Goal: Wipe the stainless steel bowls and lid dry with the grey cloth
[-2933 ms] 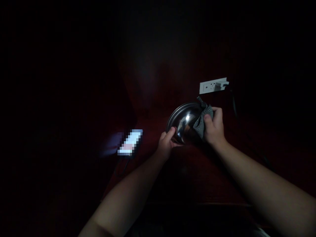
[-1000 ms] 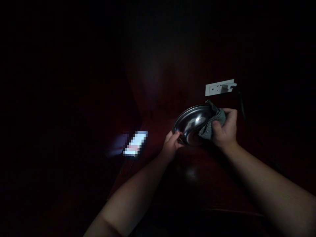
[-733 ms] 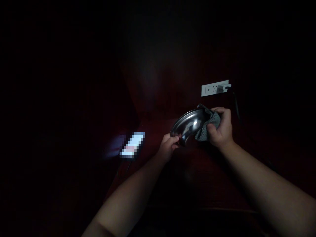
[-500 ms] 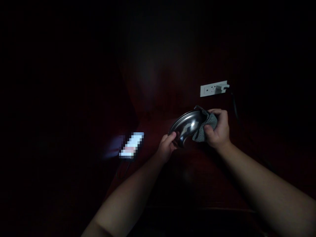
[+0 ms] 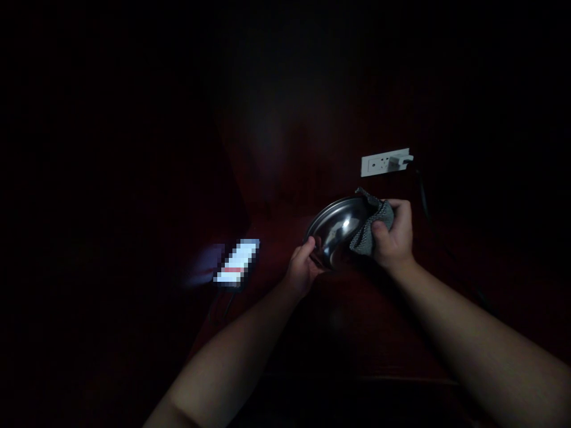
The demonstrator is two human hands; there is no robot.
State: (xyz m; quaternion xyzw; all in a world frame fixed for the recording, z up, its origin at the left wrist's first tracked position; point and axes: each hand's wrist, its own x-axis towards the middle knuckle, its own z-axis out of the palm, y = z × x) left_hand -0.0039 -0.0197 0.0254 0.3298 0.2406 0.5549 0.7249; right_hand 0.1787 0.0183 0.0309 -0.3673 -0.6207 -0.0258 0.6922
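1 bowl (image 5: pixel 341 229), shiny metal, held tilted over a dark red table (image 5: pixel 357 348), rounded outer side toward the viewer; whether it touches the table cannot be told. 1 left hand (image 5: pixel 301 268), at the bowl's left edge, pinching it with the thumb on the outer side and the other fingers partly hidden. 1 cloth (image 5: pixel 366 235), grey, textured, bunched against the bowl's right side. 1 right hand (image 5: pixel 396 235), thumb pressed on the cloth, gripping it; the fingers behind are hidden. Handling, by judgement: bowl probably light, stiff, hard to break, slippery on its smooth curve; best held at the rim, thumb outside and fingers inside. Cloth soft, limp, likely grippy, best taken by a bunched fold. Also listed: 1 lit device (image 5: pixel 237 261), screen blurred, left of the bowl; 1 white socket plate (image 5: pixel 378 163), beyond the bowl, with 1 plug (image 5: pixel 399 159) and 1 dark cable (image 5: pixel 424 196).
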